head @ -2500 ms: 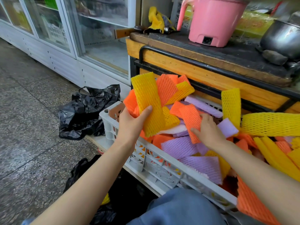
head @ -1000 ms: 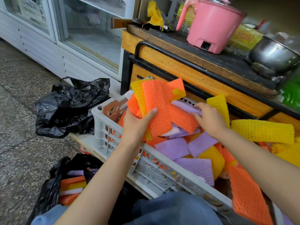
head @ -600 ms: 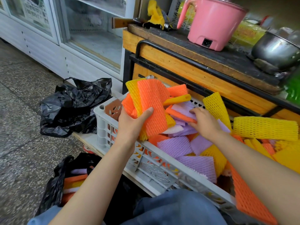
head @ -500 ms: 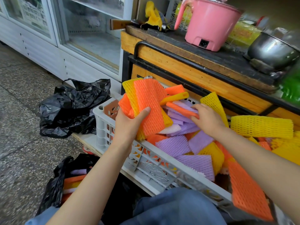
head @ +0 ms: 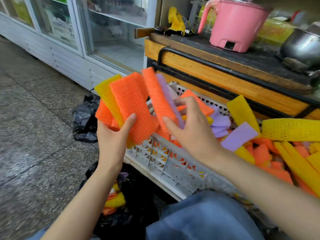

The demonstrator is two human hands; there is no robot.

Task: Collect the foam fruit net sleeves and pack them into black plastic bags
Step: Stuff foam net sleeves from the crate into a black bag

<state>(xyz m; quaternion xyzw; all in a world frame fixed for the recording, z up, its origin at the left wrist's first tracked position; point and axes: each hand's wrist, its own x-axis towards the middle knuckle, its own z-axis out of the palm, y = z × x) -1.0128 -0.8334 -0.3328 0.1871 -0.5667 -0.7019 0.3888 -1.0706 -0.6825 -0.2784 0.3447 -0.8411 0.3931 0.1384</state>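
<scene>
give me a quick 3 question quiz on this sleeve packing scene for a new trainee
1. True or false: the left hand grips a stack of foam sleeves with an orange one on top.
2. What does the right hand pinch?
A) orange and purple sleeves
B) one yellow sleeve
C) nothing
3. Fill in: the loose sleeves lie in a white plastic ___.

Key: 1 true; 2 A; 3 crate
</scene>
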